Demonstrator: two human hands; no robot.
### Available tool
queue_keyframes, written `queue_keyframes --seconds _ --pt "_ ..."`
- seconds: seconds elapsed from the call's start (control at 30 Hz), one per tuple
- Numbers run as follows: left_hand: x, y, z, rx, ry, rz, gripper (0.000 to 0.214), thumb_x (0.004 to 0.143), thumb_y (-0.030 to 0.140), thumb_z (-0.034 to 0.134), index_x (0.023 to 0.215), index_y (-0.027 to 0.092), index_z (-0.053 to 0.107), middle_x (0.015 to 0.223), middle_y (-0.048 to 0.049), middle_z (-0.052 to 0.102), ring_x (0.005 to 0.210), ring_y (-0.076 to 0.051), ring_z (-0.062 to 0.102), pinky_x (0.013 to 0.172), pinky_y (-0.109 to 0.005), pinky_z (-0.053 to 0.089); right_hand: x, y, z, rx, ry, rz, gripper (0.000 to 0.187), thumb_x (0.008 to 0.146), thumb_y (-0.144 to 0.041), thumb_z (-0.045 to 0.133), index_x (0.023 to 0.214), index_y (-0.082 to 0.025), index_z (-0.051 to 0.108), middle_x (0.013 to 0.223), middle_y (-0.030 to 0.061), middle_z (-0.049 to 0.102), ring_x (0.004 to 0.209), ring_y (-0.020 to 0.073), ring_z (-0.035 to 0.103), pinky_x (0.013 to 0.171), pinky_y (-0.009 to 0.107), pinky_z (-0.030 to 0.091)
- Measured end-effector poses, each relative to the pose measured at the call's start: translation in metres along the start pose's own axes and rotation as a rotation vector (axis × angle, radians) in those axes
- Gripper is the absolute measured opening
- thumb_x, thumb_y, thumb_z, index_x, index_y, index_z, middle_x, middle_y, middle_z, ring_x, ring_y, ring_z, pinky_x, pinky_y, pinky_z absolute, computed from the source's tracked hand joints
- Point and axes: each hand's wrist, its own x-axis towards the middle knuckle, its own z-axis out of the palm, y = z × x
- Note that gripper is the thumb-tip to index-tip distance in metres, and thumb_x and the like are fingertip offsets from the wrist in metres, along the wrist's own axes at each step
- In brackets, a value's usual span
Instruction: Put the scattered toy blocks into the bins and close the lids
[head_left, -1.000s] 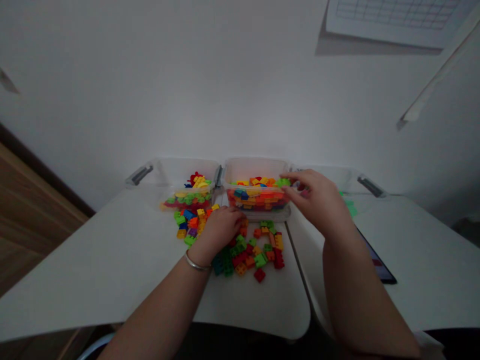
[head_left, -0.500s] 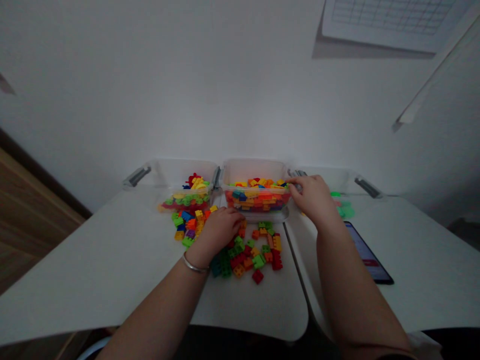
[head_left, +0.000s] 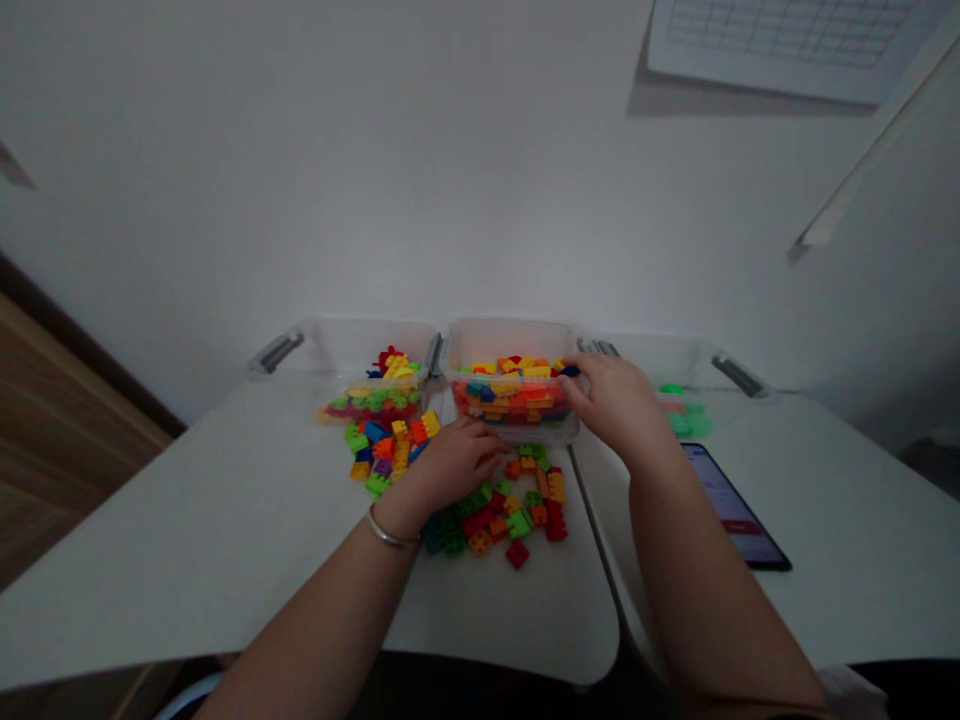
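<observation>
Mostly red, orange, green plastic bricks (head_left: 495,522), scattered loose.

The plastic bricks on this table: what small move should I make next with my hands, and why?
Probably the left hand should gather the loose bricks beside it and lift them into the middle clear box, because they lie scattered just in front of that box and the right hand is already at its right side.

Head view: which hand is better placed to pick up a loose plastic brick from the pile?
Probably the left hand: it rests against the loose multicoloured plastic bricks, while the right hand sits at the rim of the clear plastic bin.
</observation>
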Motion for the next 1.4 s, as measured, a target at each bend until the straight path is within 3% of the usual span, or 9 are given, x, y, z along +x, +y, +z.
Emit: queue_keyframes --seconds 0.13,0.27,0.4,0.57,0.67,0.8,0.9,1.07,1.4 --pt "-0.002 0.006 -0.001 -0.011 -0.024 0.074 0.031 0.096 0.033 0.047 0.114 0.024 0.07 0.114 -0.005 0.068 0.109 -0.022 0.056 0.1 -0.039 0.042 -0.007 0.0 -0.013 0.082 0.137 -0.027 0.032 0.09 -0.033 0.05 0.111 -0.016 0.068 0.109 0.0107 0.071 0.1 0.0271 0.062 0.09 0.039 0.044" --pt "-0.003 0.011 0.002 0.024 -0.046 0.099 0.031 0.094 0.032 0.049 0.116 0.025 0.07 0.116 -0.0058 0.068 0.11 -0.024 0.054 0.101 -0.042 0.04 -0.015 -0.011 -0.028 0.174 0.133 -0.021 0.025 0.089 -0.032 0.054 0.104 -0.019 0.069 0.101 0.0067 0.072 0.087 0.0217 0.064 0.078 0.033 0.046" --pt "-0.001 0.014 0.005 0.077 -0.039 0.068 0.031 0.096 0.028 0.044 0.105 0.021 0.072 0.102 -0.0068 0.071 0.102 -0.023 0.056 0.098 -0.04 0.042 -0.02 -0.023 -0.036 0.174 -0.073 -0.02 0.022 0.09 -0.034 0.053 0.1 -0.023 0.07 0.091 0.0033 0.073 0.075 0.0174 0.065 0.064 0.028 0.043" --pt "0.001 0.012 0.003 0.1 -0.021 0.051 0.026 0.093 0.025 0.048 0.097 0.021 0.073 0.097 -0.0066 0.072 0.1 -0.024 0.057 0.095 -0.04 0.043 -0.022 -0.034 -0.021 0.058 -0.442 -0.177 0.019 0.087 -0.032 0.057 0.099 -0.024 0.07 0.097 0.0045 0.074 0.088 0.0211 0.068 0.07 0.029 0.047" --pt "0.001 0.009 0.001 0.072 -0.003 -0.015 0.024 0.09 0.02 0.049 0.096 0.02 0.073 0.097 -0.0063 0.072 0.098 -0.023 0.059 0.091 -0.037 0.046 -0.024 -0.045 -0.007 -0.056 -0.541 -0.215 0.022 0.087 -0.033 0.059 0.101 -0.021 0.071 0.095 0.0089 0.075 0.089 0.0258 0.07 0.071 0.032 0.051" --pt "0.001 0.006 -0.001 0.049 0.115 -0.262 0.024 0.087 0.016 0.047 0.089 0.018 0.071 0.093 -0.008 0.071 0.093 -0.023 0.062 0.085 -0.035 0.049 -0.025 -0.061 0.009 -0.072 -0.533 -0.276 0.024 0.091 -0.023 0.05 0.102 -0.019 0.071 0.098 0.0112 0.075 0.092 0.0263 0.07 0.075 0.034 0.054" --pt "0.002 0.004 -0.001 0.019 0.186 -0.37 0.023 0.087 0.018 0.046 0.089 0.019 0.069 0.093 -0.0073 0.071 0.092 -0.022 0.064 0.084 -0.034 0.049 -0.025 -0.066 0.023 -0.061 -0.543 -0.334 0.028 0.092 -0.017 0.045 0.103 -0.016 0.071 0.098 0.0126 0.074 0.093 0.0262 0.071 0.077 0.034 0.055" --pt "0.002 0.002 -0.001 0.002 0.222 -0.429 0.021 0.088 0.02 0.047 0.089 0.021 0.067 0.094 -0.006 0.072 0.093 -0.022 0.065 0.083 -0.032 0.049 -0.026 -0.068 0.039 -0.054 -0.573 -0.363 0.032 0.091 -0.01 0.041 0.105 -0.015 0.07 0.1 0.0134 0.074 0.094 0.0264 0.07 0.078 0.033 0.055" --pt "0.002 0.002 -0.005 -0.009 0.228 -0.448 0.021 0.089 0.022 0.046 0.087 0.02 0.068 0.095 -0.0063 0.072 0.094 -0.021 0.064 0.084 -0.032 0.048 -0.025 -0.068 0.04 -0.028 -0.527 -0.424 0.033 0.09 -0.011 0.042 0.104 -0.013 0.071 0.098 0.0149 0.074 0.09 0.0287 0.07 0.073 0.037 0.055"
